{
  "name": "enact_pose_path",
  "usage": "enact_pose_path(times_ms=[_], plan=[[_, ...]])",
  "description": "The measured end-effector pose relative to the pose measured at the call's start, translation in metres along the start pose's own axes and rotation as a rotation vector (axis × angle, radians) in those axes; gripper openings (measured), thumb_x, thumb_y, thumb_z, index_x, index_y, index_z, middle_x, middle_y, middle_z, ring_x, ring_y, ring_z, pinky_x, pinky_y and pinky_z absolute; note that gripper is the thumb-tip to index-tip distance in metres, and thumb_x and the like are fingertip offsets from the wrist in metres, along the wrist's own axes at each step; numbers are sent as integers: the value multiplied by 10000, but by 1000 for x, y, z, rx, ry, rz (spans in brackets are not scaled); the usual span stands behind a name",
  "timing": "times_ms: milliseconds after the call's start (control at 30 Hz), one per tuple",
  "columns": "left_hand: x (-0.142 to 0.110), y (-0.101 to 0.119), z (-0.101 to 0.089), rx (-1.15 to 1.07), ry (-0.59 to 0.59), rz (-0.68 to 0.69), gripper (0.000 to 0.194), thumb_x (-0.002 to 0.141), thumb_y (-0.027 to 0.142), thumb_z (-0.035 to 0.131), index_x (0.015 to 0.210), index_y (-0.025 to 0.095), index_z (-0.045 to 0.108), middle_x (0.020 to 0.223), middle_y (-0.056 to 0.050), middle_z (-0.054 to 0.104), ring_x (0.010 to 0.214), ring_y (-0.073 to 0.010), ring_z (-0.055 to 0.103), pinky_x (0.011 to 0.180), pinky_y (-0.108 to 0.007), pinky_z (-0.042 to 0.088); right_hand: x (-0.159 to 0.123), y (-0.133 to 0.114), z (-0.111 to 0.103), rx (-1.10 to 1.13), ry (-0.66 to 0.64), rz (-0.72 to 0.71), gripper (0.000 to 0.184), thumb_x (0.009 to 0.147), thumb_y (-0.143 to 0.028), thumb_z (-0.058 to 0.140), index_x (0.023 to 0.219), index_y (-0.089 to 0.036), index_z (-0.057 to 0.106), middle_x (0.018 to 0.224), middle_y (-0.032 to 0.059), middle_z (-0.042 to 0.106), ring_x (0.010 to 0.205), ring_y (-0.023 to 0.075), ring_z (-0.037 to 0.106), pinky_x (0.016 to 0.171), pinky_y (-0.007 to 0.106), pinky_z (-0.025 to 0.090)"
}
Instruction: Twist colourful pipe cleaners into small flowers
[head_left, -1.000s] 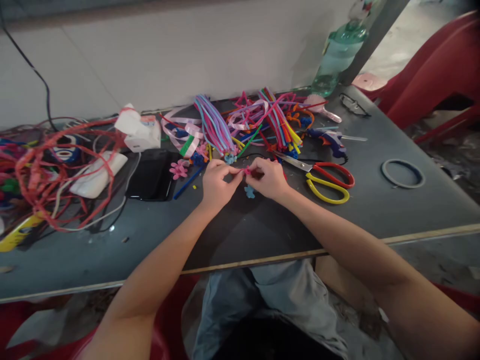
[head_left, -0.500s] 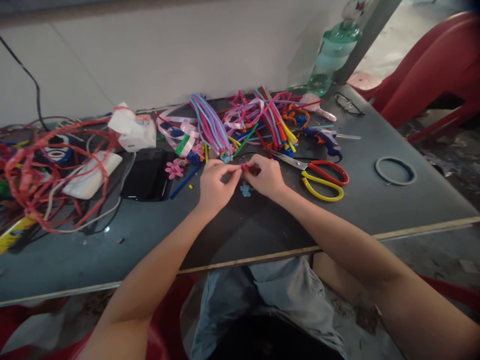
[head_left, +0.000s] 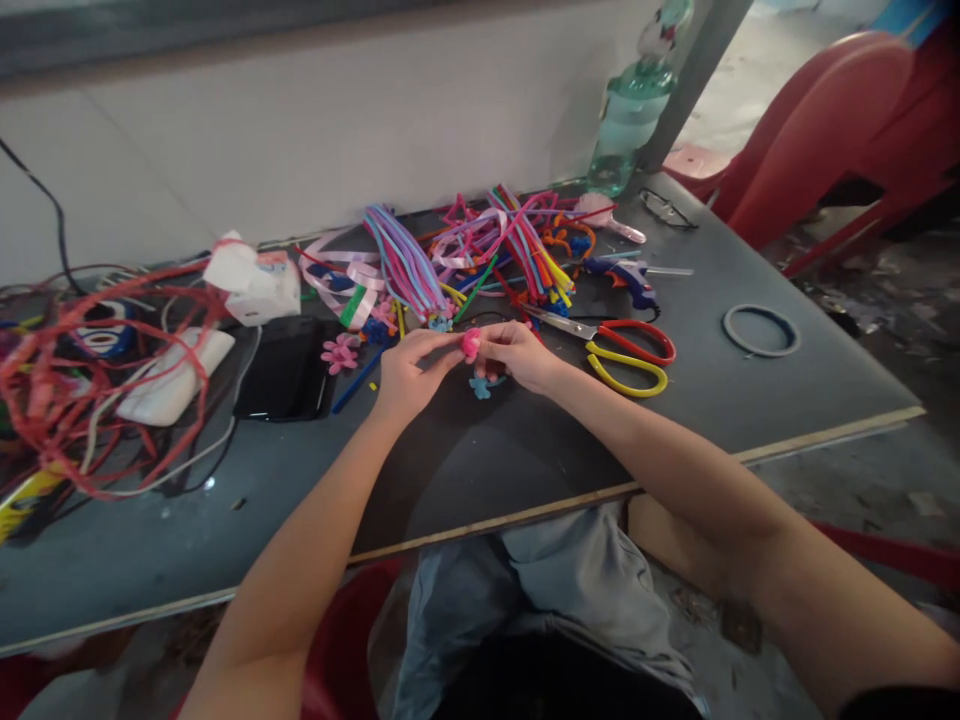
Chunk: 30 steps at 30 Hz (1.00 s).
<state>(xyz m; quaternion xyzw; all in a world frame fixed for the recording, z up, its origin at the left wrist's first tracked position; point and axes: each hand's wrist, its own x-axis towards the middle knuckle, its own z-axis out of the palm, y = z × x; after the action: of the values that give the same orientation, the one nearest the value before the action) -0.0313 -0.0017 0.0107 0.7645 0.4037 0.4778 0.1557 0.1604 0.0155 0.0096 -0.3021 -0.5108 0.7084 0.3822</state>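
Observation:
My left hand [head_left: 410, 372] and my right hand [head_left: 517, 355] meet over the front half of the table. Their fingertips pinch a small, bright pink piece of bent pipe cleaner [head_left: 470, 344] from both sides. Just beneath lies a light blue pipe-cleaner flower [head_left: 481, 387], flat on the table near my right fingers. Scissors [head_left: 626, 352] with one red and one yellow handle rest to the right of my right hand, blades pointing left. A pink pipe-cleaner flower [head_left: 341, 353] and a dark blue stem [head_left: 357, 382] lie left of my left hand.
Behind my hands are bundles of coloured pipe cleaners [head_left: 405, 262], ribbon and a glue gun [head_left: 626, 281]. A black phone [head_left: 285, 368], tissue pack [head_left: 259, 285] and tangled red strips [head_left: 45, 400] occupy the left. At right are a tape ring [head_left: 761, 331] and a green bottle [head_left: 628, 125].
The pink piece shows more fully between my fingertips, and my right fingers have shifted around it. The whole view has swung slightly, moving most tabletop things left in the picture.

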Motion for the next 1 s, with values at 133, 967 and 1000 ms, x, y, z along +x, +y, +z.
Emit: enact_pose_path(times_ms=[133,967,1000], plan=[[-2,1,-2,205,-2,204,248,963,414,652,1038,221,789,936,-57,818,859,-191,764,801,-331,589,2,3,-4,43,4,65,400,791,-496,822,751,-153,623,555,-23,624,464,67,578,416,142,450],[0,-5,-3,338,-191,380,277,1019,242,487,907,236,740,887,-55,772,939,-201,711,852,-351,570,-1,-9,-6,68,19,273,193,760,-172,732,624,-139,598,487,-33,567,394,39,492,342,117,359],[0,-5,-3,337,-200,349,271,1016,269,500,897,228,740,874,-60,768,928,-207,713,840,-353,569,-2,-9,-5,75,28,272,209,756,-190,753,628,-139,595,492,-35,564,398,39,492,341,120,357]])
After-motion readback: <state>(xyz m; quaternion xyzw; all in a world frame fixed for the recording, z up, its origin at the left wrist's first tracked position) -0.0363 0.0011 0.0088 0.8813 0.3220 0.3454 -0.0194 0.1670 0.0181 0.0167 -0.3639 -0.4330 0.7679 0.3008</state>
